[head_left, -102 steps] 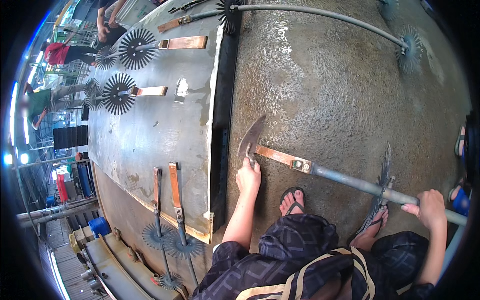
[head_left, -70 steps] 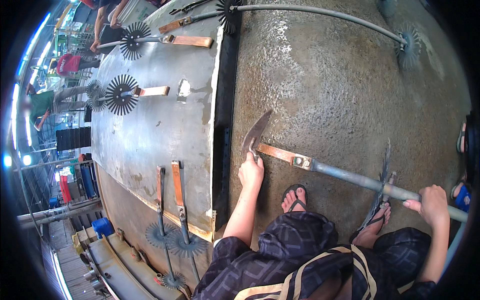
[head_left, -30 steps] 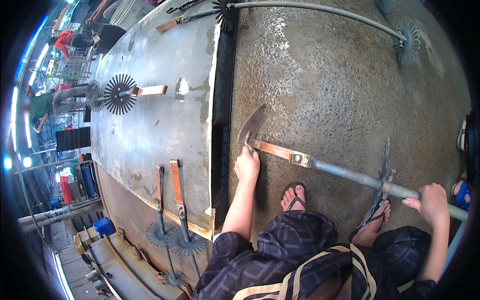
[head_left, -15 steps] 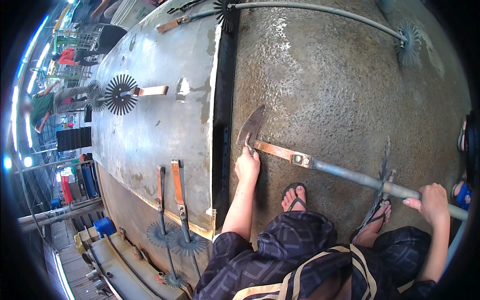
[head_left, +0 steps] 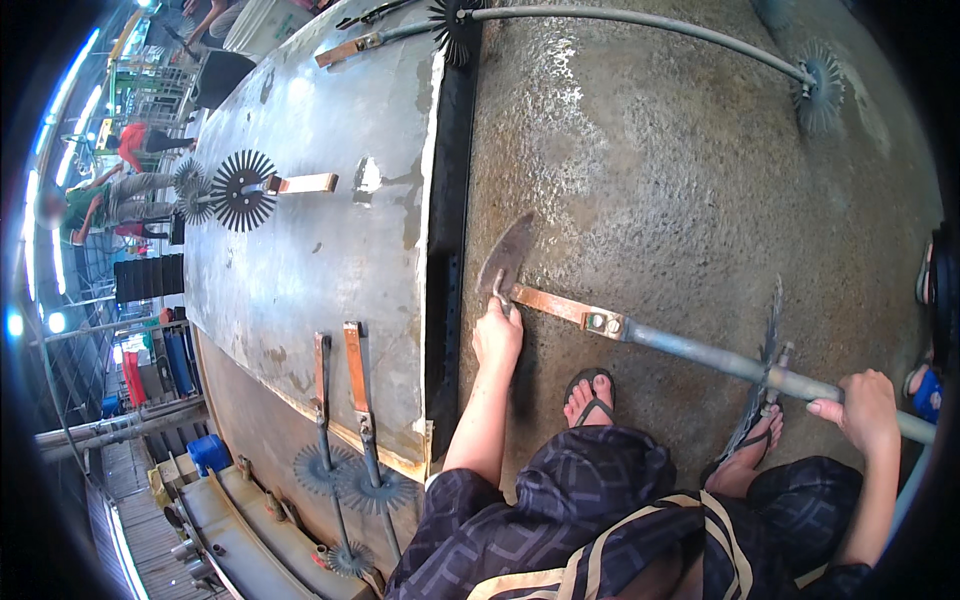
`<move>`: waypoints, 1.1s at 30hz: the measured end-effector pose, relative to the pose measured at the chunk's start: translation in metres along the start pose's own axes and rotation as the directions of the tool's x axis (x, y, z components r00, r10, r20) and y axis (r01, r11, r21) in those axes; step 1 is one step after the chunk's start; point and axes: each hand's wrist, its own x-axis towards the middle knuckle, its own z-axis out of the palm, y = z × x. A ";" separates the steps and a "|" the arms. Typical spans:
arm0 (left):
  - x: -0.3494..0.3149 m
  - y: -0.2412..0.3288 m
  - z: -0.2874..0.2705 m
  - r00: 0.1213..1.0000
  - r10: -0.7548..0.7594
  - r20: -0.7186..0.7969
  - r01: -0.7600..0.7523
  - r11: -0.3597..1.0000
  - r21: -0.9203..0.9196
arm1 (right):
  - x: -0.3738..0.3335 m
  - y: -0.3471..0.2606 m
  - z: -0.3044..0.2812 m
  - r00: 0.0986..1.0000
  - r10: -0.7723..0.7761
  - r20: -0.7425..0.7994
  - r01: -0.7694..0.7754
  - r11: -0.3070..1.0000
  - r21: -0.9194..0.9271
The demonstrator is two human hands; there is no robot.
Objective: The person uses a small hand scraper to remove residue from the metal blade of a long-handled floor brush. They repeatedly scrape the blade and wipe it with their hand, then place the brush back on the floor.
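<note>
My left hand (head_left: 497, 332) is wrapped around the handle of a trowel-like scraper (head_left: 511, 252) with a dark, worn, curved blade and a bent metal neck. Its blade is close beside the copper strip (head_left: 553, 304) bolted to the end of a long grey metal rod (head_left: 700, 355). Gripping this rod toward its other end is my right hand (head_left: 868, 408), thumb along the pipe. Between the hands, a spiky metal disc (head_left: 770, 345), seen edge-on, is fixed to the rod. Fingers of my left hand partly hide the scraper's handle.
On the left stands a metal-topped table (head_left: 310, 240) bearing a black spiked disc (head_left: 243, 190) with a copper strip. More rods lean at its near edge (head_left: 352, 400). Another rod (head_left: 640, 20) spans the far side above wet concrete floor (head_left: 650, 180). Co-workers (head_left: 95, 205) stand beyond.
My left hand and the scraper have shifted very slightly to the right and nearer. The right hand and rod look almost unmoved. At far left, a co-worker's arms have changed position.
</note>
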 end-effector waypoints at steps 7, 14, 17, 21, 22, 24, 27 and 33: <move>0.002 0.004 0.000 0.999 -0.039 0.006 0.039 0.999 0.015 | 0.001 -0.001 0.000 1.000 0.016 0.016 -0.016 1.000 -0.010; 0.005 0.004 -0.002 0.999 -0.040 0.008 0.040 0.999 -0.011 | 0.000 0.003 0.001 0.999 0.023 0.035 -0.022 1.000 -0.016; -0.019 0.009 -0.003 0.999 -0.025 0.028 0.024 0.999 0.030 | 0.002 0.002 0.004 1.000 0.009 0.022 -0.009 1.000 -0.021; 0.007 -0.006 0.004 1.000 -0.026 0.005 0.026 1.000 0.001 | 0.002 0.002 0.002 1.000 0.016 0.025 -0.016 1.000 -0.002; 0.004 -0.007 0.006 0.999 -0.047 0.020 0.047 0.999 0.012 | 0.002 0.003 0.002 0.999 0.014 0.028 -0.014 1.000 -0.009; -0.009 -0.009 0.008 0.995 -0.091 0.050 0.089 0.995 0.034 | 0.003 0.005 0.001 0.999 0.005 0.038 -0.004 1.000 -0.017; -0.012 -0.011 0.012 0.995 -0.097 0.014 0.097 0.994 0.042 | 0.002 0.005 -0.001 0.997 0.012 0.071 -0.011 1.000 -0.016; -0.019 -0.026 0.013 0.987 -0.155 -0.051 0.158 0.986 0.059 | 0.013 -0.007 0.001 0.993 -0.010 0.121 0.012 1.000 -0.015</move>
